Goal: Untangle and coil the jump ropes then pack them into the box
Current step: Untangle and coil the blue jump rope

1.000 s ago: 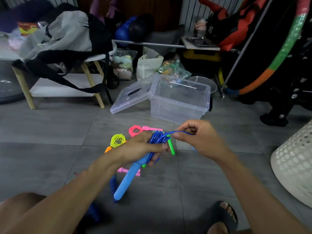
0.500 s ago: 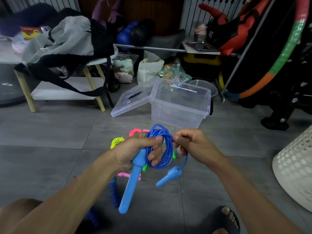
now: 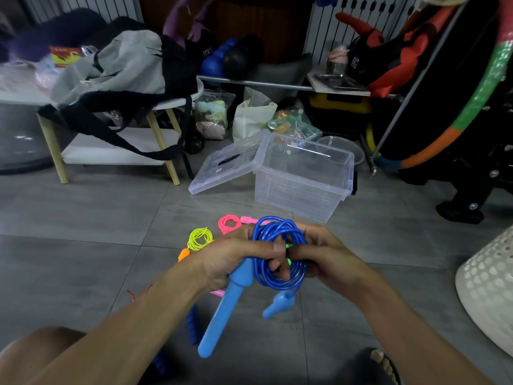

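The clear plastic box stood open on the floor beyond our hands, its lid propped against its left side; we judged it rigid and light, easy to drop a bundle into from above. On the tiles between the box and us lay a coiled pink rope and a coiled yellow-green rope, well apart from the box.

We held the blue jump rope in the air above the floor, wound into a loose coil. The cord looked like smooth, springy plastic, light but apt to slip and unwind, so we thought it best held across the whole bundle. Our left hand had its grip clenched around one stiff blue handle and the coil's near side; our right hand pinched the coil's far side. The second handle dangled free below.
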Motion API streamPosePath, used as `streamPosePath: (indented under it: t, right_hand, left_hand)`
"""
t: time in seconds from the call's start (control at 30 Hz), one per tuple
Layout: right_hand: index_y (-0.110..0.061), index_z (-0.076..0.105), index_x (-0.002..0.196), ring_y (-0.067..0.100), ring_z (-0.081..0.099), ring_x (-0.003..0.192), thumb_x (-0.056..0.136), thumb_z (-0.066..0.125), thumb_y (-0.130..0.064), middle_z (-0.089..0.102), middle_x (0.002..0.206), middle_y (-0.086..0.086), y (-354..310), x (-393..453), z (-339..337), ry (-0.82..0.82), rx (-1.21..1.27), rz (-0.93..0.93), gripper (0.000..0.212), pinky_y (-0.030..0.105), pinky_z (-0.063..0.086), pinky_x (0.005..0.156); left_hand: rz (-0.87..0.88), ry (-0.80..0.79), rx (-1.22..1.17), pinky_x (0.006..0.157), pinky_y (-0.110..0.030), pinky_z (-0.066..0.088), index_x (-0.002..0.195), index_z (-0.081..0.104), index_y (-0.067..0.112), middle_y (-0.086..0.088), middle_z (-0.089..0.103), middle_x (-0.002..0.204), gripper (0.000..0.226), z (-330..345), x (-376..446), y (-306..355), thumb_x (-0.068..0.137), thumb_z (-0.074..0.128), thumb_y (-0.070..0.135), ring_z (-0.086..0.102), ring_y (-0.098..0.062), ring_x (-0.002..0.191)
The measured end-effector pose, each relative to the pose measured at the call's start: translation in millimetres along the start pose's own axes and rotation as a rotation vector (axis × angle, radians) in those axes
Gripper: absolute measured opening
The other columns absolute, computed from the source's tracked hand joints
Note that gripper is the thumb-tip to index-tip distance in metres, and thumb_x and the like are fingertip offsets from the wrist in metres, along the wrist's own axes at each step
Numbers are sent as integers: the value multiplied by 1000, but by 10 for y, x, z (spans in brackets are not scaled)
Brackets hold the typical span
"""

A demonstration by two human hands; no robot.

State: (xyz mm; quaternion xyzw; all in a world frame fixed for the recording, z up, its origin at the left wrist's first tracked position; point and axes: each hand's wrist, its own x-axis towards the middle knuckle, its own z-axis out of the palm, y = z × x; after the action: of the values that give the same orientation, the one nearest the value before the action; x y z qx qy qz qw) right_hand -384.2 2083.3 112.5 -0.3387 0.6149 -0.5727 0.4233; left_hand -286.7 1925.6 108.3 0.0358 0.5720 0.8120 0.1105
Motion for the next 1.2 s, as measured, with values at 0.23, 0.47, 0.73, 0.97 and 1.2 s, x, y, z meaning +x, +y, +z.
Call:
streamPosePath:
  t: [0.23,0.47,0.73,0.97,1.2]
  right_hand:
    - [-9,68,88,7,51,55,93,56,-8,58,63,5,-28,18,1,141,-52,-20,13,16,44,56]
    - [-13,68,96,29,64,82,92,58,-9,70,87,11,17,67,6,337,-418,-77,11,39,52,76]
    - [-30,54,79,5,47,64,93,50,-11,50,71,-11,25,17,-2,264,-828,-19,24,22,37,63]
    - [-26,42,85,13,46,73,96,44,-19,40,77,-12,41,12,23,284,-1059,-25,13,29,37,68]
    - [-23,57,89,7,52,67,92,54,-16,57,74,-11,38,24,10,291,-876,-85,8,26,45,63]
  left_hand:
    - [-10,185,-36,78,-28,56,68,70,8,-12,67,70,6,-12,8,48,73,68,11,69,-29,83]
    - [-91,519,341,78,-34,51,69,74,9,-15,70,74,17,-58,89,13,57,74,22,64,-16,70]
    - [-158,477,786,80,-49,53,80,64,23,-8,67,80,21,-145,111,-101,63,70,34,65,-25,78]
    - [-144,300,903,82,-44,52,87,59,30,-1,62,85,16,-104,99,-95,74,66,38,63,-19,83]
    - [-93,258,1089,60,-13,35,79,44,29,11,46,69,20,-96,57,-19,99,43,32,47,1,62]
